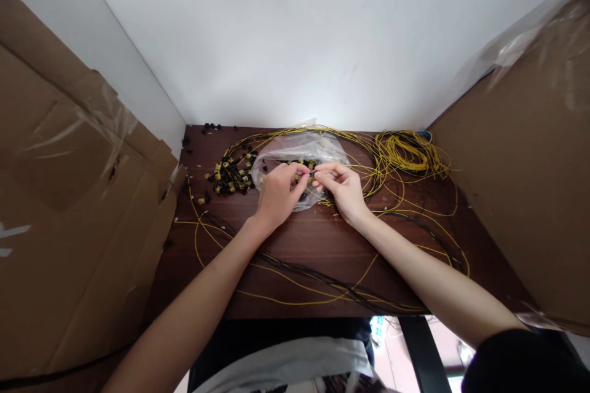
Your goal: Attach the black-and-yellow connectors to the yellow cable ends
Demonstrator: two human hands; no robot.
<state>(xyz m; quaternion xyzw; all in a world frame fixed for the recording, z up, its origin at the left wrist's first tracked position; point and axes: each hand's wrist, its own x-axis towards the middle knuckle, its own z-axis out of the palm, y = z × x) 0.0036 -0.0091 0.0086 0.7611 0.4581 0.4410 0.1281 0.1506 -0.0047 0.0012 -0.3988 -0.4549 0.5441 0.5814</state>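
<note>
Left hand [279,189] and right hand [345,189] both pinched on a small dark piece [312,174], which I've got over the clear plastic bag [288,147], right of the black-and-yellow connectors [230,177].

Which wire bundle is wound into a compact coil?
The yellow bundle at back right: its loops stack together, while the black wires in front lie stretched out.

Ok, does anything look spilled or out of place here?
A few small black pieces lie scattered at the back-left of the table, apart from the main pile, as if strayed. Yellow wire trails loosely along the front, unlike the coil at right. No clear damage shows.
</note>
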